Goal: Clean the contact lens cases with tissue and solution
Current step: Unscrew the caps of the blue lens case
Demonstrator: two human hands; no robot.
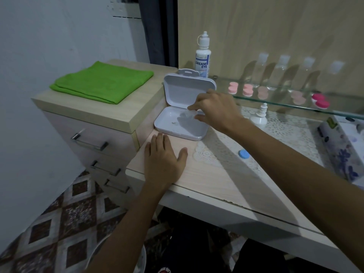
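Observation:
A white hinged box [173, 127] stands open on the desk, its lid upright. My right hand [214, 109] reaches over the box and pinches a small clear piece, seemingly a lens case part [186, 115], just above the tray. My left hand [163, 160] rests flat on the desk in front of the box, fingers straight. The white solution bottle [202, 56] stands behind the box lid. A blue lens case cap [243, 154] lies on the lace mat to the right. Pink lens cases [247, 90] sit on the glass shelf.
A folded green cloth [102, 83] lies on the drawer unit [94, 138] at left. A small white dropper bottle [259, 117] stands under the glass shelf [295, 103]. A floral tissue box [342, 146] sits at the right edge. Clear bottles line the back wall.

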